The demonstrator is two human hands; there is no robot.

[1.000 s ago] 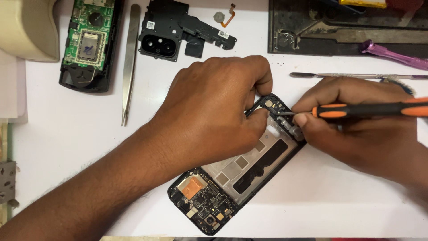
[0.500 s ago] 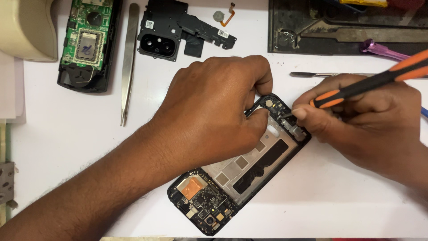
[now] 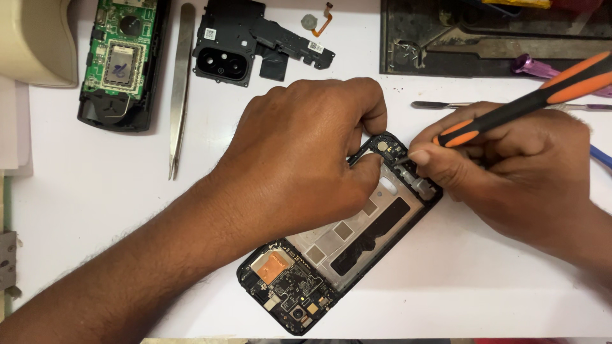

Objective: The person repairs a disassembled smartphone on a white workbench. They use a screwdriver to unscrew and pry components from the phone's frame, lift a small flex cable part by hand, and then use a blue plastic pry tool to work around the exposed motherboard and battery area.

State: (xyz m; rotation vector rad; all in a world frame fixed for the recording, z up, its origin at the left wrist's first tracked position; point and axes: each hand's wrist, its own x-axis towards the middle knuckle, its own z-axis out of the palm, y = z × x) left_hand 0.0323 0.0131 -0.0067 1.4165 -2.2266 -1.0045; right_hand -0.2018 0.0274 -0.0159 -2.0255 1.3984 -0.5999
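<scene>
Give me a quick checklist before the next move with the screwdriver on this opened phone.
1. Left hand pinning the opened phone to the white table: ok.
2. Right hand gripping the screwdriver: ok.
3. Tip seated in a screw: cannot tell, fingers hide it.
4. Tweezers within reach: ok.
5. Removed black cover lying apart from the phone: ok.

Both hands, the left hand [image 3: 306,159] and right hand [image 3: 510,172], are crowding the opened phone [image 3: 344,248], blocking its upper end. Tweezers [image 3: 180,83], a circuit board [image 3: 121,60] and a black cover [image 3: 255,48] are lining the far bench [image 3: 95,216]. Its near-left stretch is lying open, as is the strip right of the phone.
</scene>
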